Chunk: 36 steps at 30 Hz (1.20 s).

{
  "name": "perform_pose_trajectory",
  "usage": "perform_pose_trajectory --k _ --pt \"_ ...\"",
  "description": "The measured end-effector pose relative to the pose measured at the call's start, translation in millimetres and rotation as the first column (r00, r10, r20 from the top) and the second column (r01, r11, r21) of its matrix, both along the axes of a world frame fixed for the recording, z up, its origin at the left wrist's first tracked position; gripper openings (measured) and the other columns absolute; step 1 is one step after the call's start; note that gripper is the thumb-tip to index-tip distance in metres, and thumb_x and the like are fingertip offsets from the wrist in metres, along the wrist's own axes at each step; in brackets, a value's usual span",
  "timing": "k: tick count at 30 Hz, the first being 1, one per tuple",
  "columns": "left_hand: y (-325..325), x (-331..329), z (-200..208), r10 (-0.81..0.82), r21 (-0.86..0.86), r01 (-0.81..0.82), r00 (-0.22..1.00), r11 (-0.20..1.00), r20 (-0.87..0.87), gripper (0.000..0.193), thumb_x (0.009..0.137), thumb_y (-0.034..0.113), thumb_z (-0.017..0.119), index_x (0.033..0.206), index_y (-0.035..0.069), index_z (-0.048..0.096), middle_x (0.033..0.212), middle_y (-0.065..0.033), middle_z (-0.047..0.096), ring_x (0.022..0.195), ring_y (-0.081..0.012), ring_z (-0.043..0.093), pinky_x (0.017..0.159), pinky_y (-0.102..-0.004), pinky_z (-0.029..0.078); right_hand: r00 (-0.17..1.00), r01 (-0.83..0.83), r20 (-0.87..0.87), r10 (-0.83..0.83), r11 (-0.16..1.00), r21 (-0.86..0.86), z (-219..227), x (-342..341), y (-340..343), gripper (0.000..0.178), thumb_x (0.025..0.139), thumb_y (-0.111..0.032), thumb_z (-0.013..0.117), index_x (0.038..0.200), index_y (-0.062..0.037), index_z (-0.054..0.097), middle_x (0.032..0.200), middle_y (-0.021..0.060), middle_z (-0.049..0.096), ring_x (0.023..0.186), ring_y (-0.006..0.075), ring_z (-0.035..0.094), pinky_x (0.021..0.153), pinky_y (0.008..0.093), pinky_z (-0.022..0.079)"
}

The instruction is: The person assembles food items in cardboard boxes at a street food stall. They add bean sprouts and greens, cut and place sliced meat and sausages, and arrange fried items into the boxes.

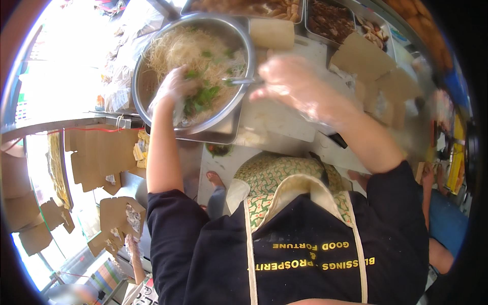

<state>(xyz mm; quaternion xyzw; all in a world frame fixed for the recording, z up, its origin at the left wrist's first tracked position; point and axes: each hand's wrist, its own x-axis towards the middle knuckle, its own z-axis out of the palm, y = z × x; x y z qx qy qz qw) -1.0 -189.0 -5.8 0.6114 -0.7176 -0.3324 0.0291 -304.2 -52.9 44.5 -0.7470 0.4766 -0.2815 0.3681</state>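
Note:
A large steel bowl (pixel 249 56) holds pale thin noodles (pixel 178 48) with green leaves (pixel 206 96) in among them. Inside its near left part is my left hand (pixel 175 89), in a clear plastic glove. Its fingers close round some of the leaves, though the fingertips are partly hidden. Beyond the bowl's right rim, my gloved right hand (pixel 287 81) is smeared by motion. From it a narrow metal utensil (pixel 239 80), maybe scissors, points left over the rim towards the leaves; blur hides its exact kind.
Under the bowl shows a metal tray edge (pixel 236 129). A white board (pixel 274 119) lies to its right. Trays of brown food (pixel 330 20) line the far side. Cardboard pieces (pixel 363 58) lie at right. Another person's hand (pixel 133 246) reaches towards cardboard at lower left.

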Motion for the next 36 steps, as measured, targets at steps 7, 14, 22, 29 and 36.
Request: perform_pose_trajectory --k 7,14,22,29,36 --pt "-4.5 -15.4 27.0 0.022 -0.024 -0.025 0.994 0.999 -0.104 0.045 0.085 0.023 0.079 0.127 0.015 0.065 0.101 -0.0125 0.072 0.088 -0.0232 0.07 0.079 -0.0392 0.056 0.834 0.262 -0.541 -0.109 0.941 0.214 12.4 -21.3 36.3 0.064 0.09 -0.064 0.067 0.108 -0.003 0.071 0.101 0.0193 0.07 0.099 0.038 0.066 0.083 0.0475 0.052" --pt "0.3 -51.6 2.3 -0.007 -0.059 0.016 0.988 0.998 0.156 0.056 0.088 0.035 0.078 0.137 0.013 0.062 0.121 -0.0176 0.07 0.11 -0.0277 0.069 0.097 -0.0415 0.053 0.981 0.187 -0.107 -0.163 0.944 0.271 -15.7 11.9 36.2 0.064 0.098 -0.064 0.057 0.116 -0.0043 0.071 0.103 0.0142 0.074 0.092 0.0287 0.07 0.079 0.0434 0.053" --pt "-6.1 4.1 36.3 0.172 0.043 -0.167 0.938 0.985 -0.3 0.05 0.083 0.019 0.08 0.13 0.01 0.063 0.103 -0.015 0.071 0.096 -0.0243 0.07 0.086 -0.0361 0.054 0.968 -0.08 0.216 -0.124 0.667 0.741 -49.8 26.7 36.3 0.094 0.096 -0.083 0.031 0.114 0.0011 0.067 0.087 0.011 0.071 0.056 0.0144 0.061 0.052 0.0321 0.05" --pt "-8.1 -58.4 -6.1 -0.154 -0.226 0.273 0.887 0.935 0.435 0.057 0.088 0.038 0.073 0.138 0.014 0.06 0.118 -0.0204 0.071 0.104 -0.032 0.07 0.093 -0.0417 0.053 0.955 -0.097 0.273 -0.117 0.747 0.658 -63.8 25.4 53.6 0.094 0.096 -0.083 0.028 0.112 0.0005 0.069 0.088 0.0104 0.071 0.06 0.0158 0.063 0.054 0.0323 0.051" --pt "-23.8 8.7 17.8 0.281 0.159 -0.236 0.873 0.959 -0.398 0.045 0.086 0.015 0.079 0.128 0.01 0.062 0.092 0.0017 0.07 0.077 -0.0117 0.061 0.064 -0.027 0.045 0.901 -0.069 0.355 -0.249 0.726 0.684 -53.4 -21.0 96.1 0.077 0.1 -0.073 0.041 0.11 -0.0024 0.069 0.088 0.009 0.071 0.062 0.0138 0.059 0.056 0.0307 0.05"
